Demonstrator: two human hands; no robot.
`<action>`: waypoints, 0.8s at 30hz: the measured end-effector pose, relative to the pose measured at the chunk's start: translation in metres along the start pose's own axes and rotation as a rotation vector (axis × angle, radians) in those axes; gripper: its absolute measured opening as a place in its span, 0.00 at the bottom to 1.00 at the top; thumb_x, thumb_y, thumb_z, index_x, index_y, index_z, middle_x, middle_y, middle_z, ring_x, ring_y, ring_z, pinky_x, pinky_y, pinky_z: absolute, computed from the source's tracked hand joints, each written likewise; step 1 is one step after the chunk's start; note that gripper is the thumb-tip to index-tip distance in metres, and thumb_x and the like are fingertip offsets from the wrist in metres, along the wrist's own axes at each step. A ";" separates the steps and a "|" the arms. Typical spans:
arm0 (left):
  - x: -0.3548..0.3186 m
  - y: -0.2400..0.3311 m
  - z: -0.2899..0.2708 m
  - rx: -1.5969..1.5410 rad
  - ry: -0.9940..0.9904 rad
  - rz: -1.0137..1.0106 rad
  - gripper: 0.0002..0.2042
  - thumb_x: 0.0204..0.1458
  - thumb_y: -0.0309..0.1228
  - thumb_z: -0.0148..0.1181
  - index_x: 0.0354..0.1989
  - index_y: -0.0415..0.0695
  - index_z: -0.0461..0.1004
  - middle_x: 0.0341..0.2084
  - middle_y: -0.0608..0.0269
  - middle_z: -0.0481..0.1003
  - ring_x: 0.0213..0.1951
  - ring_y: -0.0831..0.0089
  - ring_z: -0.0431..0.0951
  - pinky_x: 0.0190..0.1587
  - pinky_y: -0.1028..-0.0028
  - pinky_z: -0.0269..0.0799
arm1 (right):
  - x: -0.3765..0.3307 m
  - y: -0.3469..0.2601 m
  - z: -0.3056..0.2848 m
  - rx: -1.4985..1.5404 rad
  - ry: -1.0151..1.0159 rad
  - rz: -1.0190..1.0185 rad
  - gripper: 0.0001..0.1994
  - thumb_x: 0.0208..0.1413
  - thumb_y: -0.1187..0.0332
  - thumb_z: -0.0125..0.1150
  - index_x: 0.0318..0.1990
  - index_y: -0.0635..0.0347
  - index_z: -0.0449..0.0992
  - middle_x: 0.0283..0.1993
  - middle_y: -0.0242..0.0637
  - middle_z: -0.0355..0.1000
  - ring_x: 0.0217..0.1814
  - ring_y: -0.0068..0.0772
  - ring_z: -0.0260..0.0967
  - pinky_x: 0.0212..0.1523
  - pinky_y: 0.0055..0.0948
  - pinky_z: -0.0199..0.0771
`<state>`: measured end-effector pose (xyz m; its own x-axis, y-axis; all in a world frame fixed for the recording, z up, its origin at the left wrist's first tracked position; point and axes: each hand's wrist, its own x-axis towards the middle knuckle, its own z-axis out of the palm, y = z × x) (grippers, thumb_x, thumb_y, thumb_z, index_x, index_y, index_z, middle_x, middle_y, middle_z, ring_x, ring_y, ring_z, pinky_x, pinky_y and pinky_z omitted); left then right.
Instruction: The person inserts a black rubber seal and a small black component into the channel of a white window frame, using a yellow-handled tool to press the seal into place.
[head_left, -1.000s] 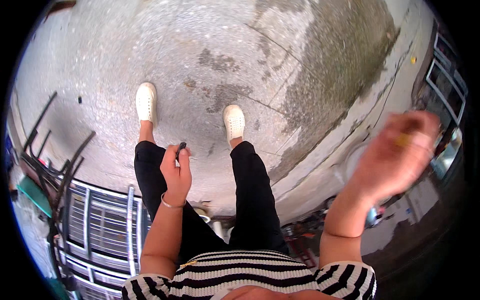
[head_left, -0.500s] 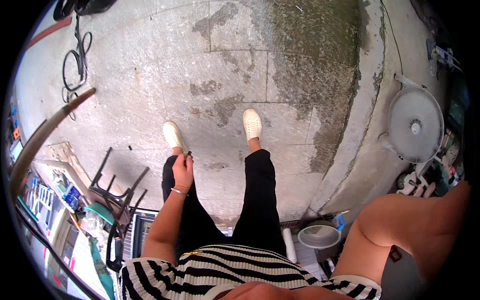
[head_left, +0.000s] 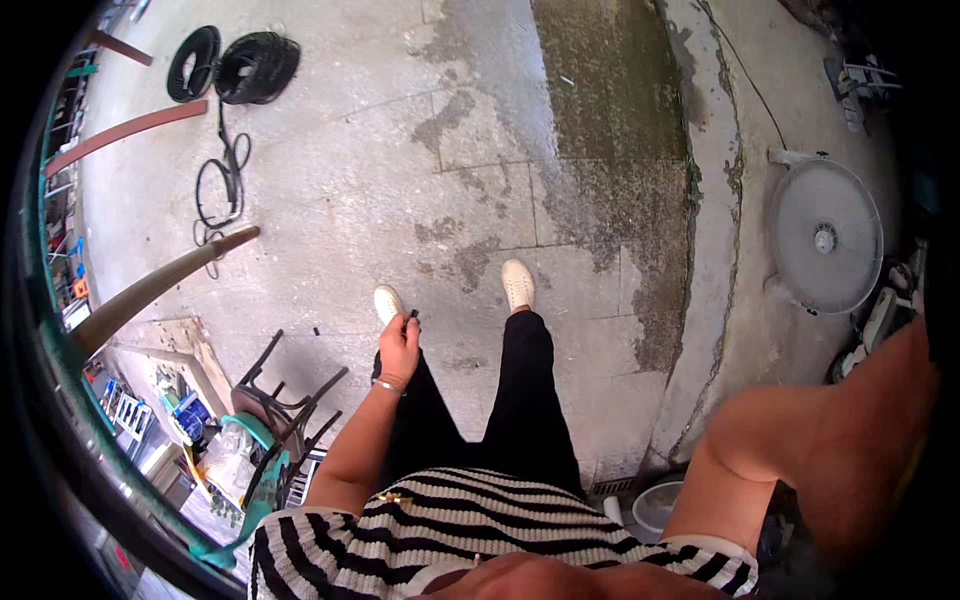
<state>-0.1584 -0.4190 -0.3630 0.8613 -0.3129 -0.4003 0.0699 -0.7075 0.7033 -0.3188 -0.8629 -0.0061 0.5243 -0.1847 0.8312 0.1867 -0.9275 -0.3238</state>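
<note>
My left hand point(head_left: 400, 345) hangs in front of my left leg, a bracelet on its wrist. Its fingers are closed on a small black object point(head_left: 413, 315) that pokes out past the fingertips; too little of it shows to tell its kind. Below the hand are my black trousers point(head_left: 515, 400) and pale shoes point(head_left: 518, 285) on the stone floor. My right arm point(head_left: 760, 435) is bent and raised at the right edge. The hand at its end lies outside the picture.
A round grey fan point(head_left: 826, 238) is at the right. To the left are a dark-framed chair point(head_left: 290, 400), a curved brown bar point(head_left: 165, 290) and a green frame point(head_left: 150, 480). Black coiled hose point(head_left: 257, 68) lies far left. Dark damp patches point(head_left: 625, 120) mark the floor.
The view has shifted, so the floor, shoes and left-hand things sit lower and further right. The black coils now show more fully. My left hand keeps its closed grip; my right arm stays raised.
</note>
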 end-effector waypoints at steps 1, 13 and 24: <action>0.000 0.017 -0.007 -0.014 -0.005 0.024 0.09 0.59 0.31 0.55 0.35 0.36 0.74 0.19 0.56 0.73 0.20 0.73 0.71 0.26 0.71 0.68 | 0.010 -0.003 -0.010 -0.004 0.018 -0.024 0.08 0.64 0.69 0.54 0.45 0.63 0.74 0.42 0.39 0.74 0.36 0.25 0.69 0.38 0.24 0.69; -0.076 0.118 -0.093 0.090 0.242 0.117 0.09 0.57 0.32 0.56 0.34 0.37 0.75 0.25 0.49 0.78 0.28 0.56 0.80 0.33 0.65 0.74 | 0.160 -0.052 -0.112 0.001 0.139 -0.356 0.09 0.64 0.70 0.53 0.46 0.63 0.75 0.43 0.40 0.75 0.38 0.26 0.70 0.40 0.24 0.71; -0.144 0.147 -0.187 -0.112 0.516 0.186 0.08 0.58 0.29 0.56 0.30 0.37 0.74 0.22 0.53 0.77 0.24 0.65 0.78 0.29 0.68 0.71 | 0.281 -0.147 -0.112 0.146 0.226 -0.657 0.09 0.64 0.71 0.53 0.47 0.64 0.76 0.43 0.40 0.76 0.39 0.26 0.72 0.42 0.24 0.73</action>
<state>-0.1782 -0.3597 -0.0922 0.9969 -0.0556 0.0565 -0.0784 -0.5898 0.8037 -0.2917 -0.8143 0.3254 0.0827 0.3203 0.9437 0.5232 -0.8199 0.2324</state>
